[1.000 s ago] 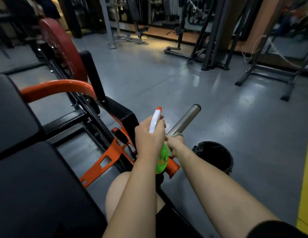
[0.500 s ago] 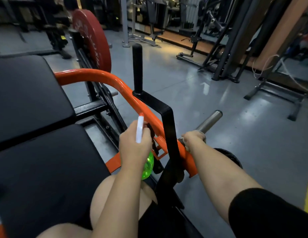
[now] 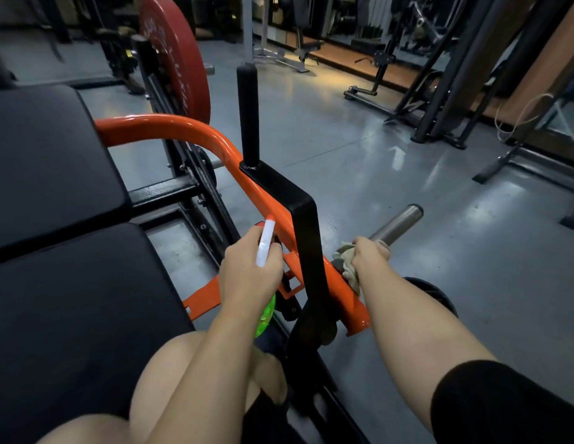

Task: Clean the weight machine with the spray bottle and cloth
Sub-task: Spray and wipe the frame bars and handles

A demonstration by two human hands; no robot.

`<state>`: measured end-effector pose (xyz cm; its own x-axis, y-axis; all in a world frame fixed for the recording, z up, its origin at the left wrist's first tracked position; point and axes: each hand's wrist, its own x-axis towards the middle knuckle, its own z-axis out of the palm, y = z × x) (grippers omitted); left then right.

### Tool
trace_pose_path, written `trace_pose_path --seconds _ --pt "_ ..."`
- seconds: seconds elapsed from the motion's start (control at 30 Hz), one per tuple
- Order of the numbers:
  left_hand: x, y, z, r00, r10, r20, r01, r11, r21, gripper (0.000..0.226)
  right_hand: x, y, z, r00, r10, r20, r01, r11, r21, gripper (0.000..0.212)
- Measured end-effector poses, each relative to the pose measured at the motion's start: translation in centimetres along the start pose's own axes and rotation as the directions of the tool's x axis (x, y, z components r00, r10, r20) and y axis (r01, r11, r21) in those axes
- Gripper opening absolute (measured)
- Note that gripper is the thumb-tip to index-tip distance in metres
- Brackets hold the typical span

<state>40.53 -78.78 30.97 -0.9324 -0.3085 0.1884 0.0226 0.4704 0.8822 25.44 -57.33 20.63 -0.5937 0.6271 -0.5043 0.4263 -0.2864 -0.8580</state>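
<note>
While our left hand grips the spray bottle near the orange bar, our right hand clutches the cloth against the steel sleeve.

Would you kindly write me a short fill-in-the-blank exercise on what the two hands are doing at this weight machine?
1. The left hand holds the spray bottle, whose body is bright ____.
2. The right hand holds the ____ against the near end of the steel peg.
3. The large round weight plate is coloured ____.
Missing words: green; cloth; red.
</note>
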Motion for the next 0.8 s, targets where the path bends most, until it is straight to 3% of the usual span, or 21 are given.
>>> trace_pose_path --seconds 0.07,0.17,0.33,0.57,0.8 --pt "0.0 0.1 0.5 0.998 -0.055 -0.012 0.055 0.998 -0.018 0.016 -0.3 0.0 -0.7 1.000 -0.017 -0.005 0.017 0.996 0.085 0.033" --pt "0.2 0.1 0.8 0.993 -0.119 -0.026 0.117 0.990 -0.079 0.018 0.2 0.8 -1.8 0.995 -0.082 0.063 0.077 0.994 0.077 0.027" --pt "-0.4 -0.1 1.2 0.997 -0.038 0.064 0.038 0.999 0.011 0.010 1.8 1.9 -3.1 0.962 0.003 0.273 -0.043 0.989 0.139 0.041" --pt "0.0 0.4 1.6 0.999 0.023 0.043 -0.026 0.998 0.049 0.012 1.8 2.1 -2.1 0.988 -0.075 0.138 0.065 0.995 0.078 0.033" --pt "0.2 -0.2 1.3 0.999 -0.045 0.001 0.044 0.994 0.096 0.015 -0.1 -0.3 -0.7 0.996 -0.076 -0.041 0.059 0.946 -0.320 0.073"
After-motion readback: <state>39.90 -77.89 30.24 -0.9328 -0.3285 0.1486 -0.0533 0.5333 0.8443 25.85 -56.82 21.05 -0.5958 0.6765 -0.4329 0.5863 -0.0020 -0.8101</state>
